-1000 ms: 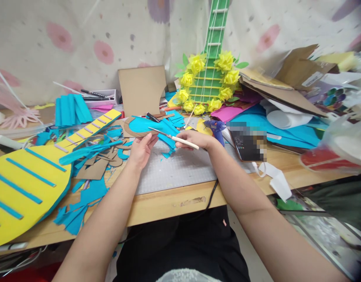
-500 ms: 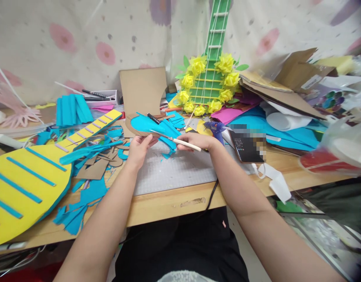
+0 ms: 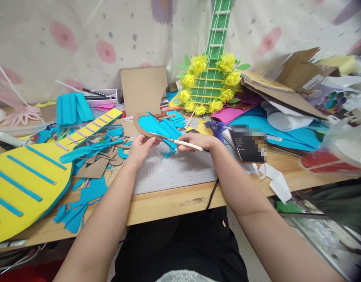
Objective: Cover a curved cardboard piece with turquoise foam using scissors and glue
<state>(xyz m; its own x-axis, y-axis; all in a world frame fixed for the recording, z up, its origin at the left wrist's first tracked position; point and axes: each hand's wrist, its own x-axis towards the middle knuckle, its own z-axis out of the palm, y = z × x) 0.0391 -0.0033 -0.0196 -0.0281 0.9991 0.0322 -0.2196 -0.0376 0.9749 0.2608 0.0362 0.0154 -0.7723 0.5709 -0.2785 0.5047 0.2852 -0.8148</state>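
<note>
My left hand point(image 3: 143, 147) pinches the near edge of a curved piece of brown cardboard point(image 3: 138, 124). Bright blue paper lies over or just behind the cardboard. In my right hand point(image 3: 195, 141) is a pair of scissors point(image 3: 188, 145) with whitish handles, its blades pointing left to the cardboard's edge. How far the blades are apart is too small to tell. Beneath both hands lies a grey gridded cutting mat point(image 3: 168, 172). Several blue paper strips point(image 3: 170, 133) are just beyond the scissors.
A yellow guitar-shaped craft point(image 3: 30, 184) lies at left beside blue and brown scraps point(image 3: 95, 168). Behind stands a green guitar craft point(image 3: 209, 84) with yellow paper flowers. A blue glue gun point(image 3: 217, 128), a phone point(image 3: 246, 147) and a plastic-wrapped tub point(image 3: 330, 156) are at right.
The cardboard has shifted to the right and turned slightly in my left hand, nearer the scissors. My right hand stays almost in place, still holding the scissors.
</note>
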